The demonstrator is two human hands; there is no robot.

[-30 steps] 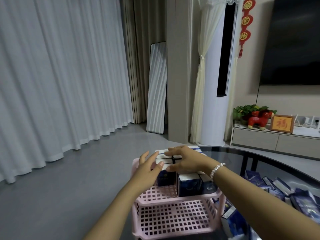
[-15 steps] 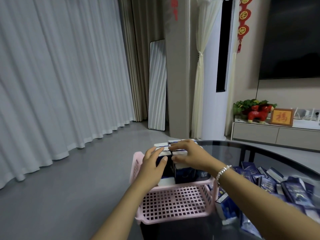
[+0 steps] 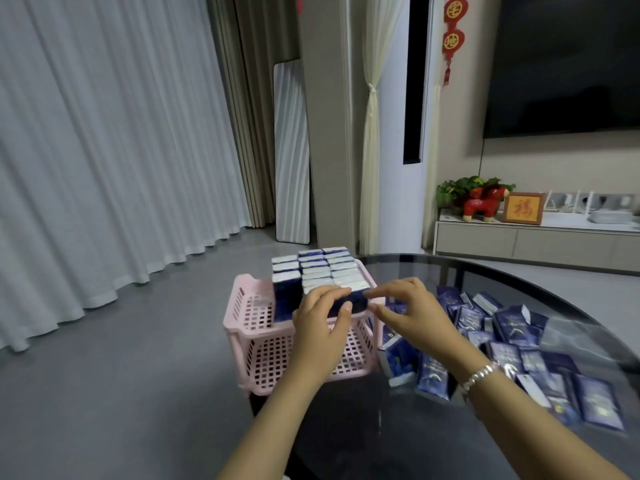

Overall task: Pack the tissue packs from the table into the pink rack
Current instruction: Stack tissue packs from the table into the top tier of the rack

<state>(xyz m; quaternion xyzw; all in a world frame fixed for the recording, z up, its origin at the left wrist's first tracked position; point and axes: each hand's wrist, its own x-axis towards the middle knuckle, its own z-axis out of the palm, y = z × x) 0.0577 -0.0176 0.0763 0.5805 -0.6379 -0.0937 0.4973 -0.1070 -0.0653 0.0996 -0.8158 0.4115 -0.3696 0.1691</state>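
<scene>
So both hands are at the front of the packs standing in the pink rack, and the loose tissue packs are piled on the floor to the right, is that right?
Not quite. The head view shows the loose tissue packs piled on the dark glass table, not the floor. Both the left hand and right hand are at the packs in the pink rack.
</scene>
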